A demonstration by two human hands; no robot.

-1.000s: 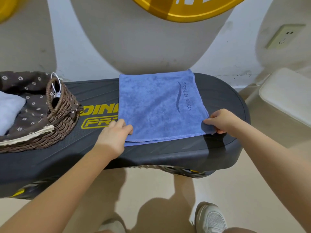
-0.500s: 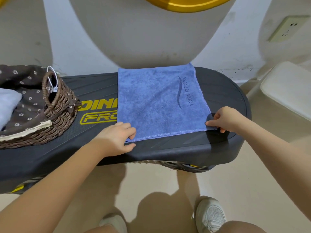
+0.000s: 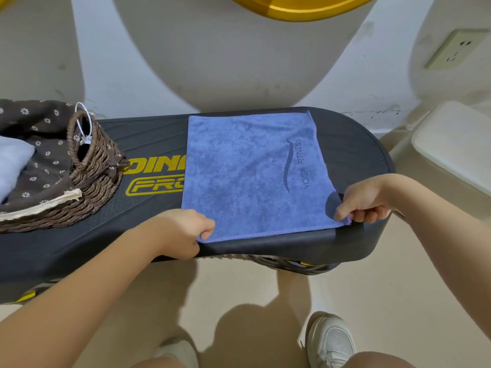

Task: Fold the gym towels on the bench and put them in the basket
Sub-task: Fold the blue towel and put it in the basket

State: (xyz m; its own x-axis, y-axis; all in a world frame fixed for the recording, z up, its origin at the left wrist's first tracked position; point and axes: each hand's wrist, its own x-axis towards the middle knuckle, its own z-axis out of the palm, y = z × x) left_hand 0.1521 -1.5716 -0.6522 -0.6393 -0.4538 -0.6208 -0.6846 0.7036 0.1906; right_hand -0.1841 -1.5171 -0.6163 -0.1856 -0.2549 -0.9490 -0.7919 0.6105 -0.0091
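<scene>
A blue towel (image 3: 249, 176) marked "YOGA FITNESS" lies flat across the black bench (image 3: 353, 152). My left hand (image 3: 183, 229) pinches the towel's near left corner at the bench's front edge. My right hand (image 3: 364, 199) pinches the near right corner, which is lifted slightly and curled. A brown wicker basket (image 3: 93, 187) with a flowered brown liner stands on the left end of the bench. A pale folded towel (image 3: 12, 166) lies inside it.
A white wall with a socket (image 3: 454, 49) stands right behind the bench. A white padded seat (image 3: 457, 144) sits to the right. A yellow disc (image 3: 297, 6) hangs above. My shoes (image 3: 332, 341) stand on the beige floor below the bench.
Both hands slid toward the bench's front edge and closed on the towel's near corners. The right corner has come up off the bench.
</scene>
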